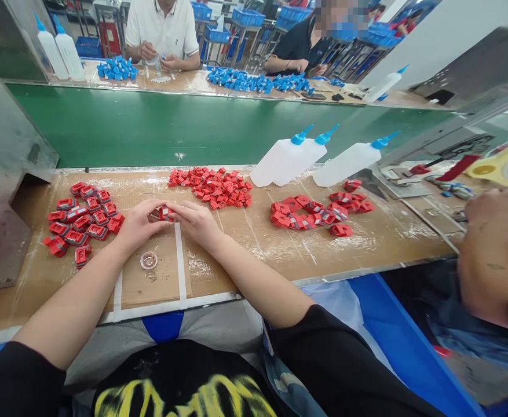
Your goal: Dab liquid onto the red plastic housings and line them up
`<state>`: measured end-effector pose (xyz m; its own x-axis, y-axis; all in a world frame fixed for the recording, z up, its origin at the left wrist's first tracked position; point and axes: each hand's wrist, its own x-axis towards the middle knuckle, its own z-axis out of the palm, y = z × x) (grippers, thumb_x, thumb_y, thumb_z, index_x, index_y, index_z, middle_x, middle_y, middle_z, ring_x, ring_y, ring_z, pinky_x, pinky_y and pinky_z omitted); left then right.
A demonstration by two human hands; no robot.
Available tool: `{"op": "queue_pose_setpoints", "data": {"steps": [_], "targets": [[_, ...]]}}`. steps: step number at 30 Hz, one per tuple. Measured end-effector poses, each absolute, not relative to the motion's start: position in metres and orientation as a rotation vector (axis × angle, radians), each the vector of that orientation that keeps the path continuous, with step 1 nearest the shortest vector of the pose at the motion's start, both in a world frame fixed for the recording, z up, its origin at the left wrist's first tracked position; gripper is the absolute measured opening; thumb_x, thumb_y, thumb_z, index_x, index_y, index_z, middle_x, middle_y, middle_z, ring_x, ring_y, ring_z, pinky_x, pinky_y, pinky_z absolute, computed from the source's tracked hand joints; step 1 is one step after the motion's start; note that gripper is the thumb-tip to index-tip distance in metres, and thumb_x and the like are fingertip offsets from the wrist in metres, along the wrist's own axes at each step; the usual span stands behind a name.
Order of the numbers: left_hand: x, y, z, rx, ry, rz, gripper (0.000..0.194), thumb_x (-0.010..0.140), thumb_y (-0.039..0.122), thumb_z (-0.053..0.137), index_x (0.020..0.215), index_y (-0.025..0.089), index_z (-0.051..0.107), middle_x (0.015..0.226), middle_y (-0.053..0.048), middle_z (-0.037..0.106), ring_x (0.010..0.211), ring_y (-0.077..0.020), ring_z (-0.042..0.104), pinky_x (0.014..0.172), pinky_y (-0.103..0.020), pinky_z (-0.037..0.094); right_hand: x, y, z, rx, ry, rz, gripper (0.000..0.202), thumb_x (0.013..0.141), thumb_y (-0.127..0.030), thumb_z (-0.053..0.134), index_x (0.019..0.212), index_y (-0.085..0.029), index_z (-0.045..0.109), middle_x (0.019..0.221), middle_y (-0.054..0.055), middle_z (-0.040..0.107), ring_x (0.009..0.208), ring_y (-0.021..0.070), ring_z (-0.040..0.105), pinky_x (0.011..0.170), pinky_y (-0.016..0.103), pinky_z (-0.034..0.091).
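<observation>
Between the fingertips of both hands is a small red plastic part [165,213] with a pale face. My left hand [138,226] pinches it from the left, and my right hand [199,225] grips its right side. Fingers hide much of the part. To the left lies a group of red and grey plastic parts [80,223]. A heap of small red pieces [216,188] sits just beyond my right hand. Below my hands, a small round clear dish [148,260] rests on a cardboard sheet [149,292].
Farther right are more red parts [297,213]. White bottles with blue nozzles [275,165] stand behind them. A green conveyor belt [158,127] runs across the bench. Two people sit opposite behind blue pieces [245,80]; another person's arm [492,255] is at right.
</observation>
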<state>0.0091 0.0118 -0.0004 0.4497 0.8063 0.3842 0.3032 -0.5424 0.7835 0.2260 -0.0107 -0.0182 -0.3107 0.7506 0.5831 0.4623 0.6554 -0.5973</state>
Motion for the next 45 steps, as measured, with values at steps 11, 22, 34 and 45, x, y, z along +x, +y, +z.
{"op": "queue_pose_setpoints", "data": {"steps": [11,22,34,45], "targets": [[0.011,0.016,0.013,1.988,0.758,1.003,0.057,0.084,0.050,0.085,0.135,0.027,0.071,0.150,-0.012,0.063,0.140,-0.0308,0.060,0.119,-0.050,0.049,0.217,0.001,-0.006,-0.741,-1.406,1.561,0.042,0.084,-0.043,0.083,0.113,-0.016,0.070,0.111,0.009,0.077,0.105,0.0209,0.074,0.096,0.038,0.061],[0.022,0.016,0.020,1.816,0.755,0.789,0.077,0.083,0.061,0.081,0.148,0.022,0.064,0.137,-0.012,0.073,0.123,-0.0318,0.070,0.107,-0.044,0.055,0.205,-0.007,0.001,-0.786,-1.539,1.300,0.041,0.081,-0.054,0.080,0.093,-0.018,0.064,0.094,0.005,0.073,0.090,0.0197,0.069,0.085,0.035,0.057],[-0.035,-0.011,0.076,2.664,1.935,-0.267,0.032,0.090,0.042,0.077,0.106,0.014,0.075,0.113,-0.018,0.074,0.107,-0.0403,0.070,0.093,-0.051,0.052,0.368,-0.077,0.037,-2.093,-2.055,-0.259,0.042,0.093,-0.041,0.063,0.119,-0.009,0.069,0.111,0.021,0.065,0.103,0.0353,0.062,0.085,0.042,0.047],[-0.039,0.014,0.049,2.742,1.384,0.160,0.040,0.083,0.033,0.083,0.121,0.023,0.074,0.112,-0.013,0.073,0.105,-0.0354,0.068,0.091,-0.045,0.052,0.200,-0.035,0.057,-1.044,-2.679,0.680,0.057,0.103,-0.061,0.053,0.066,-0.019,0.061,0.063,0.002,0.061,0.056,0.0131,0.039,0.060,0.031,0.022]]}}
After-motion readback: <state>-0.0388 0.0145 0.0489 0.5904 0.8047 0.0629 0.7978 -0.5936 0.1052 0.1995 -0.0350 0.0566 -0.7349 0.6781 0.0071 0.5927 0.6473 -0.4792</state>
